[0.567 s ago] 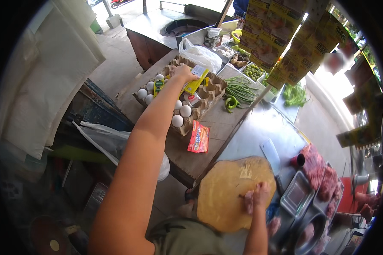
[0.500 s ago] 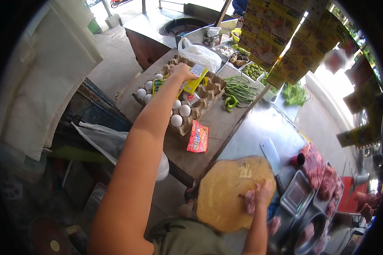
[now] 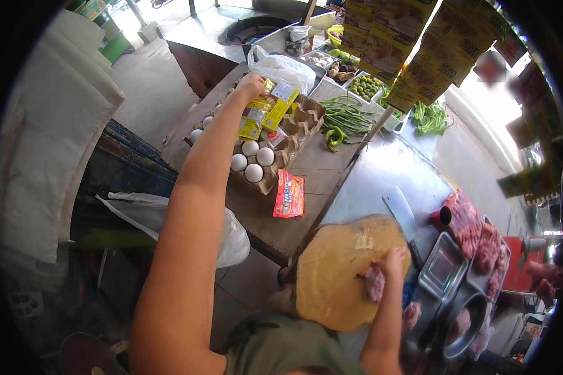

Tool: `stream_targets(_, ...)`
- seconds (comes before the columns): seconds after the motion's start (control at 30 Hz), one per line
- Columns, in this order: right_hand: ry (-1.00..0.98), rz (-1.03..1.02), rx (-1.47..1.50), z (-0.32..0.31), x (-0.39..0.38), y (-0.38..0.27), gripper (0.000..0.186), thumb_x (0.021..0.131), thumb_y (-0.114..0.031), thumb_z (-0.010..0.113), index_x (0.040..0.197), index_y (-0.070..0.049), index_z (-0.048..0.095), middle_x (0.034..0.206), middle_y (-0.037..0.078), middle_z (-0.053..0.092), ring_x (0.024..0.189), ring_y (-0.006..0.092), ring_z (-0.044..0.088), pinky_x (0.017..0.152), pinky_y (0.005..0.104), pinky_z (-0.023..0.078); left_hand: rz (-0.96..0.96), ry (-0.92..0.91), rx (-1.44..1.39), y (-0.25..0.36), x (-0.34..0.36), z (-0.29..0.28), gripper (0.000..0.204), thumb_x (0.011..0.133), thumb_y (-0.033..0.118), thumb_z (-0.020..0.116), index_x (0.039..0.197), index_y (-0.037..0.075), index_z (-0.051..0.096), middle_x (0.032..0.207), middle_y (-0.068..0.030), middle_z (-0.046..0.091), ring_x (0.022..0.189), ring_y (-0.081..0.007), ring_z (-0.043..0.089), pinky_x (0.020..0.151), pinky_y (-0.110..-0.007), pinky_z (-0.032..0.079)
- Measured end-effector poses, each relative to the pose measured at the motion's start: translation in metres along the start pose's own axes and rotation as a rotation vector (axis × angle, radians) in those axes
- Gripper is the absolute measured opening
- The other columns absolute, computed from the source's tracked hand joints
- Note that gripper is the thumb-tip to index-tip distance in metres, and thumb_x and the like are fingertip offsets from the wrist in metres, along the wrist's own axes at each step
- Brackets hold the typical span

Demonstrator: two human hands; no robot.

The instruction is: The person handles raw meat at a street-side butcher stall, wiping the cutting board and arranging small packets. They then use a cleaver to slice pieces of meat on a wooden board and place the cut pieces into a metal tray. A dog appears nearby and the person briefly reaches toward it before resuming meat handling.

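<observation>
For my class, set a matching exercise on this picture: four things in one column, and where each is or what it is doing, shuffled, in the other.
Column one
1. Cleaver
2. Left hand
3. Red packet
4. Right hand

Column two
A. At a piece of meat on the chopping board
B. Beside the egg tray
C. Lying on the metal table
D. Holding yellow packets

Pairs: 1-C, 2-D, 3-B, 4-A
</observation>
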State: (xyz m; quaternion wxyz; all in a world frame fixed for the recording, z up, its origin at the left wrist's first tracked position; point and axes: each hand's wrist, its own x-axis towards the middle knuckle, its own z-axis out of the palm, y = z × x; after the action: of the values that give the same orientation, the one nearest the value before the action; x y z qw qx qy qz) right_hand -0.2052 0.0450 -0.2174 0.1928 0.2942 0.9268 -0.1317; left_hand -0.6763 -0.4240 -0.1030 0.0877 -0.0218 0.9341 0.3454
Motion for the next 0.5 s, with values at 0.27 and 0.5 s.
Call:
stream_targets(0.27, -0.125, 0.027, -0.042, 0.002, 0.015, 0.005, 0.110, 0.059, -0.030, 0.092, 0.140, 0.016, 0.033, 0.149, 0.041, 0.022, 0.140, 0.0527, 0.025, 0.115, 0.0469, 0.031, 0.133, 0.520, -0.012, 0.006, -0.020, -0.039, 0.028, 0.077, 0.020, 0.076, 0.102, 0.008, 0.069, 0.101, -0.0154, 0.072, 0.097, -0.0302, 0.068, 0.086, -0.038, 0.052)
stream_targets(0.5, -0.159, 0.025, -0.023, 0.004, 0.017, 0.010, 0.111, 0.058, -0.029, 0.092, 0.139, 0.017, 0.033, 0.149, 0.041, 0.021, 0.139, 0.0527, 0.026, 0.115, 0.0471, 0.031, 0.269, 0.315, -0.885, 0.032, -0.045, -0.069, 0.011, 0.088, 0.000, 0.062, 0.097, -0.003, 0.067, 0.091, -0.0125, 0.071, 0.078, -0.0207, 0.068, 0.072, -0.035, 0.056)
